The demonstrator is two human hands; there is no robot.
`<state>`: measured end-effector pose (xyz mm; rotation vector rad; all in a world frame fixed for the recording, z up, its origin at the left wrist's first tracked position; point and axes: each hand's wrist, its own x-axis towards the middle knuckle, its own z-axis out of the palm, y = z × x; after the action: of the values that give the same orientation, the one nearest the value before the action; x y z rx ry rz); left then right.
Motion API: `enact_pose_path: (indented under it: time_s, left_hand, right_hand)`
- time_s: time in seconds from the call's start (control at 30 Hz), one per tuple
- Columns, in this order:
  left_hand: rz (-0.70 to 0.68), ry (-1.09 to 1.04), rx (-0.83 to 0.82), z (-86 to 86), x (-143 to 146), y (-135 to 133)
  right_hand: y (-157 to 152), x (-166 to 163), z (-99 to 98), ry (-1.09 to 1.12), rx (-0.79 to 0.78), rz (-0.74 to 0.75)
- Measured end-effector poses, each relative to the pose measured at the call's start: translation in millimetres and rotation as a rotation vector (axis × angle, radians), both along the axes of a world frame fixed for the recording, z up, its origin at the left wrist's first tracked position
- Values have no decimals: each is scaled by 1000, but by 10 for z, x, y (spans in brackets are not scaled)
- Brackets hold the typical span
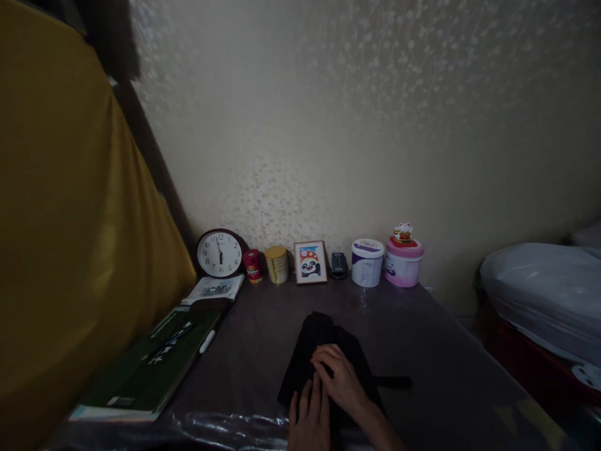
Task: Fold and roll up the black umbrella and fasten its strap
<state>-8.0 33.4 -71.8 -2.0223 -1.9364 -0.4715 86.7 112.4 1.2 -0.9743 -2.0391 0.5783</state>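
Note:
A black cloth item [350, 341] with a strap [393, 381] sticking out to its right lies near the front of the table; its exact kind is hard to make out in the dim light. My left hand [310, 410] rests flat on its near part, fingers stretched out and slightly apart. Just above and to the right, my right hand [339, 378] is on the cloth with its fingers bent together and the thumb close beneath them, seeming to pinch the fabric. The two hands nearly touch.
Along the wall stand a clock [220, 254], a red can [253, 265], a yellow tin [277, 264], a panda picture frame [310, 262], a dark device [339, 265], a white tub [367, 263] and a pink tub [404, 263] bearing a cat figurine [403, 233]. Green book [154, 360], left; yellow curtain [84, 219] beside it.

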Motion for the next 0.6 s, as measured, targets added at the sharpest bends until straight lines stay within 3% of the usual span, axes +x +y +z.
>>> enact_pose_path:
  time_s: [0.23, 0.4, 0.5, 0.6]
  left_hand:
    - [15, -71, 29, -48, 6, 29]
    - [20, -74, 40, 1, 7, 19]
    - [35, -56, 26, 30, 14, -2]
    - [24, -90, -25, 66, 17, -32]
  right_hand:
    - [641, -15, -241, -141, 162, 20]
    - [1063, -94, -210, -268, 151, -100]
    - [1024, -113, -139, -273, 162, -155]
    - [748, -121, -94, -300, 149, -48]
